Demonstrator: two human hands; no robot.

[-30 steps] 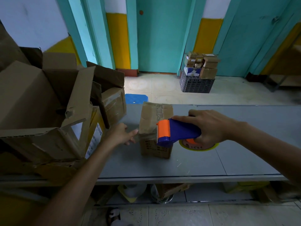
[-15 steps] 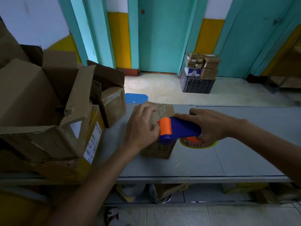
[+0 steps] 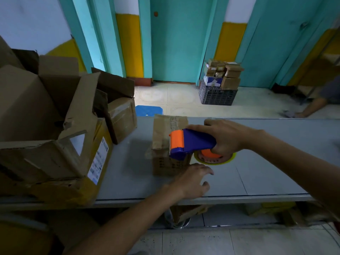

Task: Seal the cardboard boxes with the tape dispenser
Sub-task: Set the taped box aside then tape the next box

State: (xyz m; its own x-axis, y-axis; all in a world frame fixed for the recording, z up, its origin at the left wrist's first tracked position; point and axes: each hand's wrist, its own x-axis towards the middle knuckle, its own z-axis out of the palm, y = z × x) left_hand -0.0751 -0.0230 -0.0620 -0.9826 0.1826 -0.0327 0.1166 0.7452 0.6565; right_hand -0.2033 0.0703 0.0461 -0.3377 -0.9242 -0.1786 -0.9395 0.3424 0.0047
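A small brown cardboard box [image 3: 163, 133] stands on the grey table [image 3: 266, 173], with tape across its top. My right hand [image 3: 226, 138] grips the handle of a blue and orange tape dispenser [image 3: 185, 142], whose orange head lies at the box's right top edge. The yellow-rimmed tape roll [image 3: 213, 158] hangs just above the table beside the box. My left hand [image 3: 193, 179] hovers with relaxed, spread fingers at the box's near right corner, holding nothing.
A heap of large torn cardboard boxes [image 3: 55, 129] fills the table's left end. A black crate [image 3: 217, 95] stacked with parcels stands on the floor by the teal door. A blue stool [image 3: 149, 110] sits behind the table. Someone's arm [image 3: 312, 107] reaches down at far right.
My left hand has left the top of the box and dropped to its near right corner. The dispenser stays at the box's right edge.
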